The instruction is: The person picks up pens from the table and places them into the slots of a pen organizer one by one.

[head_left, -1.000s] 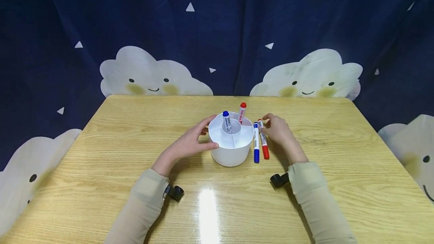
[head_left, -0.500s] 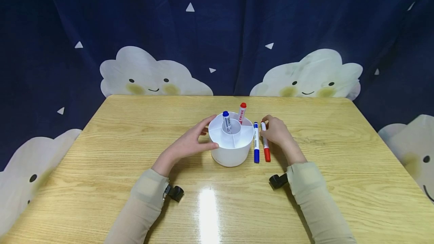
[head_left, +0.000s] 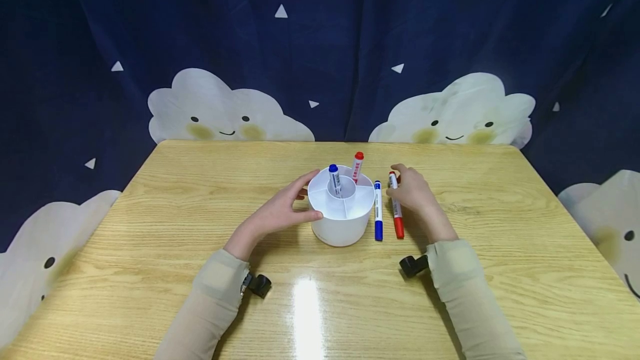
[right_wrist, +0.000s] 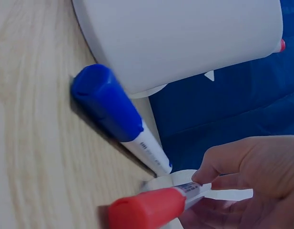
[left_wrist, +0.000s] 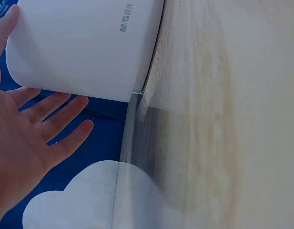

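Note:
A white round pen holder (head_left: pixel 341 232) with a central cup and divided outer ring stands mid-table. My left hand (head_left: pixel 277 210) holds its left side, thumb at the front rim and index finger at the back; the left wrist view shows the other fingers (left_wrist: pixel 58 121) spread beside its wall. To the right, my right hand (head_left: pixel 416 189) pinches a red-capped whiteboard marker (head_left: pixel 398 216) near its far end, its red cap pointing towards me. Between that marker and the holder lies a blue-capped marker (head_left: pixel 378 210), cap also towards me.
Inside the holder's central cup leans a blue-ended marker (head_left: pixel 334 181), and a red-ended marker (head_left: pixel 357 166) stands in a back compartment. The wooden table (head_left: pixel 200 182) ends at a dark blue curtain (head_left: pixel 330 43) with smiling clouds.
My right hand has drawn the red marker a little to the right, away from the blue marker, so the gap between them is wider. The left hand and pen holder have stayed put.

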A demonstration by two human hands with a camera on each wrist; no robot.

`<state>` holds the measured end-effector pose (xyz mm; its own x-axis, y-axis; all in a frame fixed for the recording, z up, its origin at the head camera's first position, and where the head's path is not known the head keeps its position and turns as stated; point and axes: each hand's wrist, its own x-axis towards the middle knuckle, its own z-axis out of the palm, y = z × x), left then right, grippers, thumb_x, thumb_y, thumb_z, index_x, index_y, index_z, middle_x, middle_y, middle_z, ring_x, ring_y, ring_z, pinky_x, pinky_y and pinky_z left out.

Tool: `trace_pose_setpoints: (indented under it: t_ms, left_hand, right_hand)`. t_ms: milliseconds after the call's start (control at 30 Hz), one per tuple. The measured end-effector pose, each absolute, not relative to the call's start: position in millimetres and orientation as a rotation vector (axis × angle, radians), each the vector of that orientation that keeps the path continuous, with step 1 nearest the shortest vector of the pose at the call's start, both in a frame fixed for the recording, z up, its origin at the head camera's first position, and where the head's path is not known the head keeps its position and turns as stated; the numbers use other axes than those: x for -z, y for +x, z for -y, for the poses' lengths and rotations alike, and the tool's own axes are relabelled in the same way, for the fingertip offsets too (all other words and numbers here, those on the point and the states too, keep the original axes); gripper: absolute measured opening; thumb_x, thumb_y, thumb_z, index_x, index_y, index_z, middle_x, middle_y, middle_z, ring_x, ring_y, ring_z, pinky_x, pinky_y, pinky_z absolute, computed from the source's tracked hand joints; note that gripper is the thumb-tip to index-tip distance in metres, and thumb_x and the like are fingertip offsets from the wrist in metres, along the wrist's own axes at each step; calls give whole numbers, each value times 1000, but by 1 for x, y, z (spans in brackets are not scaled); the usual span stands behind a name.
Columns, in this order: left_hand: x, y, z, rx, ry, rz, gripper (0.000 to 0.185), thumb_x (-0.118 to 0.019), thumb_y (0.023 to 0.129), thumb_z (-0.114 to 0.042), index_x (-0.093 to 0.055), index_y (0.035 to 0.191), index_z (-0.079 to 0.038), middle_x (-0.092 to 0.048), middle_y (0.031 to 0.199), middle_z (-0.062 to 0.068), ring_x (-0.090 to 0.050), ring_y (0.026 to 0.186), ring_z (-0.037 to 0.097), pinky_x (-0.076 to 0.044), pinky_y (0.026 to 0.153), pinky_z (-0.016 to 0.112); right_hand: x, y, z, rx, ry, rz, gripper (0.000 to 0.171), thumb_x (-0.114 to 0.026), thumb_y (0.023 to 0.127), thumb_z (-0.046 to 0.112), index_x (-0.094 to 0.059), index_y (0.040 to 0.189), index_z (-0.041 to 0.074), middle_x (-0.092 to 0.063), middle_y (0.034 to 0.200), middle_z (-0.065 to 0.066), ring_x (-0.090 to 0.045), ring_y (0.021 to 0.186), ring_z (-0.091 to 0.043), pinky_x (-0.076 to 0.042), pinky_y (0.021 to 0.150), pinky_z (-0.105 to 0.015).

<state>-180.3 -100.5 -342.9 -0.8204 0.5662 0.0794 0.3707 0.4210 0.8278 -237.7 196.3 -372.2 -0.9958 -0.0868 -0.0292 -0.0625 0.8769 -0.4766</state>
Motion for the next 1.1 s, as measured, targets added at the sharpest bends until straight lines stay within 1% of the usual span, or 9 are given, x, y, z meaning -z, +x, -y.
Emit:
trace_pose_setpoints:
  t_ms: [133, 233, 367, 533, 633, 833, 967, 1100]
  left_hand:
    - [344, -181, 101, -1355, 813, -2456, 83, -70, 81, -24, -19, 146, -15, -32, 144, 7, -47, 117, 29, -37, 100, 47]
    - [345, -182, 101, -1354, 806, -2454, 83, -70, 80, -24, -19, 146, -16, -32, 145, 6, -46, 117, 29, -37, 100, 46]
    - [346, -183, 101, -1358, 816, -2455, 83, -70, 81, -24, -19, 146, -15, -32, 145, 7, -46, 117, 29, -36, 100, 47]
    - [343, -181, 100, -1357, 822, -2462, 82, -70, 81, -24, -20, 146, -14, -33, 144, 7, -47, 116, 28, -36, 100, 48]
    - [342, -179, 100, -1346, 817, -2471, 82, -69, 81, -24, -20, 146, -14, -33, 144, 8, -48, 116, 26, -37, 99, 48]
    - [349, -184, 101, -1345, 825, -2471, 83, -69, 81, -23, -19, 146, -11, -33, 144, 9, -48, 116, 29, -38, 99, 48]
    - [365, -194, 103, -1363, 823, -2467, 85, -71, 80, -25, -19, 146, -16, -32, 144, 5, -47, 117, 30, -37, 99, 48]
    - [375, -201, 104, -1381, 845, -2472, 86, -71, 79, -30, -19, 146, -21, -32, 144, 0, -47, 116, 27, -37, 99, 47]
  right_hand:
    - [368, -235, -197, 769, -117, -3010, 61, -60, 78, 12, -38, 133, -2, -51, 106, -24, -51, 85, -30, -47, 68, -37]
    - [364, -233, -198, 793, -142, -3028, 58, -59, 78, 12, -40, 131, -3, -51, 106, -25, -50, 85, -31, -46, 68, -38]
    - [357, -231, -198, 828, -183, -3057, 56, -58, 78, 12, -40, 130, -3, -52, 105, -24, -50, 84, -31, -45, 68, -39]
    - [349, -229, -196, 891, -196, -3068, 58, -59, 77, 10, -40, 130, -1, -52, 103, -20, -50, 84, -30, -45, 67, -36]
    - [345, -227, -195, 918, -205, -3087, 58, -59, 76, 9, -41, 130, 0, -53, 102, -20, -51, 84, -29, -45, 67, -35]
    - [335, -221, -191, 973, -234, -3137, 55, -59, 76, 7, -43, 129, 0, -53, 102, -20, -55, 84, -32, -48, 69, -39]
    - [332, -217, -188, 1008, -265, -3187, 54, -59, 77, 7, -44, 128, 2, -54, 101, -19, -56, 81, -31, -48, 68, -39]
    - [327, -215, -186, 1059, -299, -3232, 52, -58, 76, 6, -46, 126, 2, -55, 97, -18, -56, 75, -27, -47, 65, -36]
